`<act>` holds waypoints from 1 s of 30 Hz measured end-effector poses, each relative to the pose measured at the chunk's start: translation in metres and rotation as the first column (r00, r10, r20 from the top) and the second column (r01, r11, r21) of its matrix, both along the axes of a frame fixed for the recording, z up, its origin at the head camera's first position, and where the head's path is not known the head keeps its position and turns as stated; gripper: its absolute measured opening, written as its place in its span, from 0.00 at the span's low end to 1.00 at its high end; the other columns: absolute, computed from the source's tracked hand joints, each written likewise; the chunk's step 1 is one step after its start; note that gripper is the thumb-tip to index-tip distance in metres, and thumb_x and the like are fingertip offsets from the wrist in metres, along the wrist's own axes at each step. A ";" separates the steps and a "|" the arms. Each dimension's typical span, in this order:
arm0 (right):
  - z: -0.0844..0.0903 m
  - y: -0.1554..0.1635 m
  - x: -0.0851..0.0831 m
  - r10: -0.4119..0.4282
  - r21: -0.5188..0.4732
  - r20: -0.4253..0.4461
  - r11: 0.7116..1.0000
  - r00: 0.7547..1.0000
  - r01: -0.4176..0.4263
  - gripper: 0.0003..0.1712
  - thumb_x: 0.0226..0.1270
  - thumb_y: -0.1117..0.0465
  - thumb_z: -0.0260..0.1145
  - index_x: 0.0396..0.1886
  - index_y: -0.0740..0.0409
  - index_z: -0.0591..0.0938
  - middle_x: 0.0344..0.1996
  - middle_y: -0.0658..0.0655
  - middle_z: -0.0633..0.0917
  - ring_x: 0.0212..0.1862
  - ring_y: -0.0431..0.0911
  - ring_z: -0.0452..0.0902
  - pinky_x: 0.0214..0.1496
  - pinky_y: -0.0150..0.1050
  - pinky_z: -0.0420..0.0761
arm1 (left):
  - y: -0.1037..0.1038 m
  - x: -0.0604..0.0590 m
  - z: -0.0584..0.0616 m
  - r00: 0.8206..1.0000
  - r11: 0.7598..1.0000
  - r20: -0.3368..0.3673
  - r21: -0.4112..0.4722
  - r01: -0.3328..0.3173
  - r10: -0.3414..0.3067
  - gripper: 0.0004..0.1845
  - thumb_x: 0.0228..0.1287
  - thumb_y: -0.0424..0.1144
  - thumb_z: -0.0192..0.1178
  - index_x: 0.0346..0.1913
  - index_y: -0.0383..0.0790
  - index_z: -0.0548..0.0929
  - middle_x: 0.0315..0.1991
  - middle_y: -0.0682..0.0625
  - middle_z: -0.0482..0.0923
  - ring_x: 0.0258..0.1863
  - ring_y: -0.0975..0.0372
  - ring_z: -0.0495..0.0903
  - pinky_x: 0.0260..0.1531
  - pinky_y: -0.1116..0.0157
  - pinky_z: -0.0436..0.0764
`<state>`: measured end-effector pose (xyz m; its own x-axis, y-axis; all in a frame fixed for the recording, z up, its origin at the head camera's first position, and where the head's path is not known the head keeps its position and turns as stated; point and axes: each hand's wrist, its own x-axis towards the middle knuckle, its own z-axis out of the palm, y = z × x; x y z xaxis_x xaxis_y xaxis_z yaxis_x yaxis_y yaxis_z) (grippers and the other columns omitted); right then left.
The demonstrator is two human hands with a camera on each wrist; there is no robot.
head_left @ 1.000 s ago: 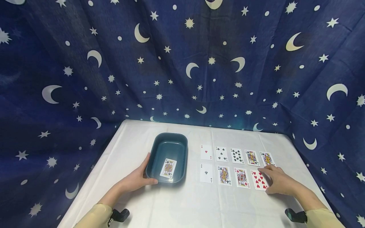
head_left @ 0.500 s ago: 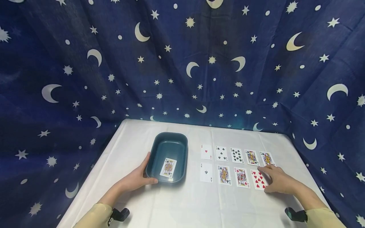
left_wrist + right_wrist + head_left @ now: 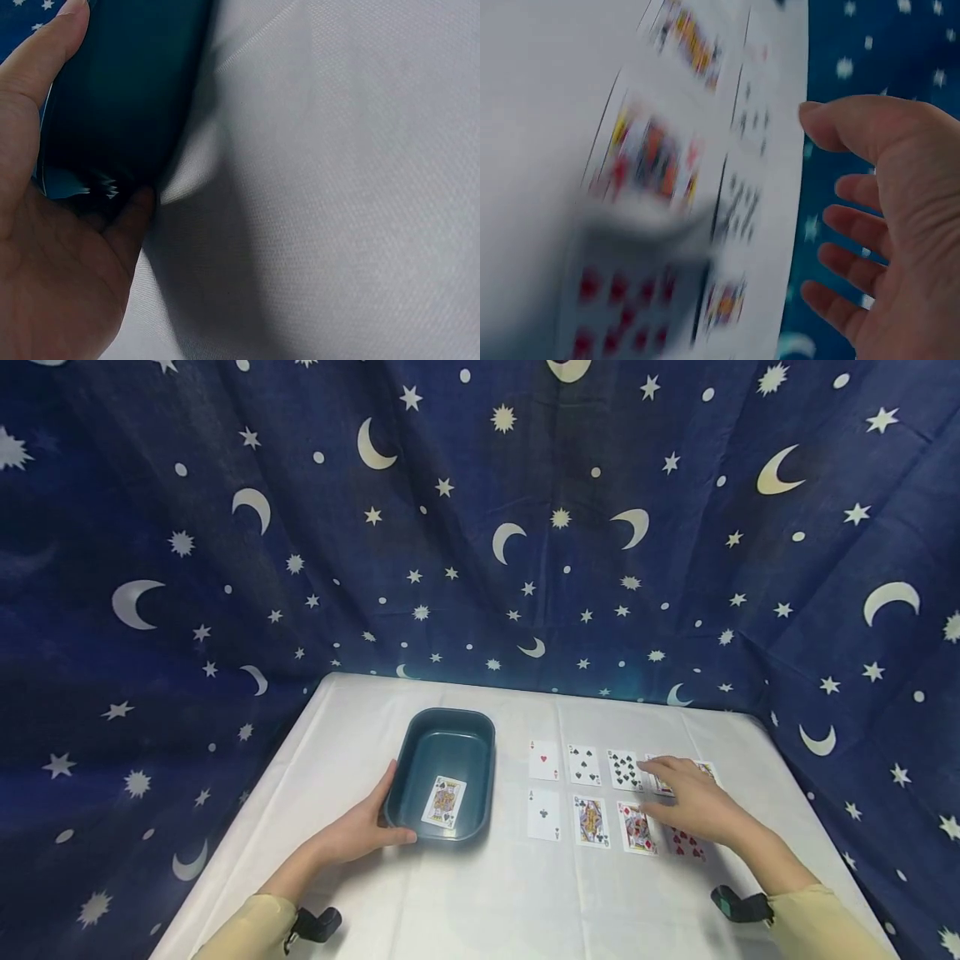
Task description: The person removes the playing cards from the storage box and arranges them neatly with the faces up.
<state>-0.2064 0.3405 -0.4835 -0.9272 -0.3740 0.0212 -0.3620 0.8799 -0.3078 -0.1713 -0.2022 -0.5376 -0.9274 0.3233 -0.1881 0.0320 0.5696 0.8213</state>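
Note:
My left hand (image 3: 352,835) holds the near left corner of a dark teal plastic tray (image 3: 453,750), fingers along its left side and thumb along the front. A spade face card (image 3: 444,802) lies face up inside. Over the right end of two rows of playing cards hovers my right hand (image 3: 693,802), thumb and fingers apart and nothing between them in the right wrist view. It partly covers the number card of hearts (image 3: 688,845) and two face cards in the far row. Nearest its fingertips are the diamond face card (image 3: 637,828) and the spade number card (image 3: 624,770).
Further left in the rows lie the ace of hearts (image 3: 543,760), a five of spades (image 3: 583,765), the ace of clubs (image 3: 543,815) and a face card of clubs (image 3: 592,821). A white cloth (image 3: 480,902) covers the table. Behind hangs a blue star-patterned curtain (image 3: 450,635).
My right hand has left the right edge of the hearts card and moved left and up across the rows. That card remains on the table. My left hand and the tray stay put.

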 end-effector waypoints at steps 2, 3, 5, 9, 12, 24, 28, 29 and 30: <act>0.002 -0.019 -0.004 0.020 -0.008 -0.015 1.000 1.000 -0.020 0.40 0.63 0.46 0.74 0.72 0.57 0.75 0.68 0.64 0.74 0.70 0.64 0.65 0.67 0.69 0.67 | 0.000 0.000 0.000 1.000 1.000 0.000 0.006 0.002 -0.002 0.69 0.57 0.53 0.77 0.83 0.49 0.31 0.84 0.45 0.31 0.81 0.47 0.38 0.75 0.45 0.53; 0.002 -0.029 -0.006 0.031 -0.007 -0.021 0.999 0.999 -0.031 0.40 0.64 0.46 0.74 0.72 0.56 0.75 0.68 0.62 0.75 0.70 0.62 0.65 0.68 0.68 0.67 | 0.000 0.000 0.000 1.000 1.000 0.001 0.007 0.002 -0.002 0.69 0.58 0.53 0.77 0.83 0.49 0.31 0.83 0.44 0.31 0.81 0.47 0.38 0.75 0.45 0.53; 0.003 -0.049 -0.008 0.058 -0.010 -0.030 0.998 0.998 -0.058 0.40 0.64 0.46 0.74 0.73 0.55 0.75 0.69 0.60 0.75 0.71 0.60 0.65 0.69 0.65 0.67 | 0.000 0.000 0.000 1.000 1.000 0.003 0.011 0.004 -0.004 0.69 0.58 0.53 0.76 0.83 0.51 0.30 0.83 0.44 0.31 0.81 0.47 0.38 0.75 0.45 0.54; 0.007 -0.083 -0.011 0.108 -0.013 -0.041 0.994 0.993 -0.109 0.41 0.63 0.45 0.74 0.73 0.52 0.74 0.69 0.56 0.75 0.72 0.56 0.66 0.71 0.62 0.67 | 0.000 0.001 -0.001 1.000 1.000 0.006 0.016 0.006 -0.007 0.69 0.57 0.53 0.77 0.83 0.52 0.31 0.84 0.45 0.32 0.81 0.47 0.38 0.75 0.45 0.54; 0.012 -0.104 -0.012 0.149 -0.029 -0.058 0.988 0.987 -0.151 0.41 0.63 0.44 0.75 0.74 0.50 0.74 0.69 0.54 0.75 0.72 0.54 0.66 0.72 0.60 0.67 | 0.000 0.001 -0.001 1.000 1.000 0.007 0.012 0.005 -0.005 0.69 0.57 0.53 0.77 0.83 0.50 0.31 0.84 0.45 0.32 0.81 0.47 0.39 0.75 0.45 0.55; 0.008 -0.201 -0.016 0.319 -0.062 -0.102 0.943 0.942 -0.326 0.43 0.61 0.41 0.74 0.72 0.56 0.75 0.67 0.54 0.77 0.70 0.51 0.69 0.71 0.51 0.70 | -0.002 0.001 -0.001 1.000 1.000 -0.016 -0.004 0.006 -0.006 0.68 0.58 0.54 0.76 0.83 0.49 0.31 0.83 0.46 0.31 0.81 0.49 0.38 0.76 0.45 0.50; 0.001 -0.227 -0.018 0.356 -0.031 -0.106 0.932 0.928 -0.361 0.43 0.60 0.39 0.74 0.69 0.58 0.78 0.63 0.54 0.80 0.66 0.50 0.72 0.69 0.48 0.72 | -0.002 0.000 -0.001 1.000 1.000 -0.017 -0.007 0.011 -0.011 0.68 0.58 0.55 0.76 0.83 0.48 0.31 0.84 0.47 0.31 0.81 0.50 0.38 0.76 0.46 0.48; 0.000 -0.233 -0.019 0.357 -0.019 -0.105 0.933 0.928 -0.360 0.43 0.59 0.38 0.74 0.68 0.58 0.79 0.62 0.54 0.80 0.65 0.49 0.72 0.68 0.48 0.73 | -0.002 0.001 -0.001 1.000 1.000 -0.016 -0.007 0.010 -0.010 0.68 0.58 0.55 0.76 0.83 0.48 0.31 0.84 0.47 0.31 0.81 0.50 0.38 0.76 0.46 0.49; -0.002 -0.238 -0.019 0.356 -0.006 -0.103 0.933 0.929 -0.359 0.42 0.59 0.38 0.74 0.67 0.57 0.80 0.61 0.54 0.81 0.65 0.49 0.72 0.68 0.47 0.73 | -0.002 0.001 0.000 1.000 1.000 -0.016 -0.005 0.010 -0.010 0.68 0.58 0.55 0.76 0.83 0.48 0.31 0.84 0.47 0.31 0.81 0.50 0.38 0.76 0.45 0.49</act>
<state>-0.2257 0.1023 -0.4858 -0.7248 -0.6785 0.1194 -0.6809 0.6791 -0.2743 -0.1706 -0.2042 -0.5380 -0.9271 0.3314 -0.1751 0.0504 0.5731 0.8179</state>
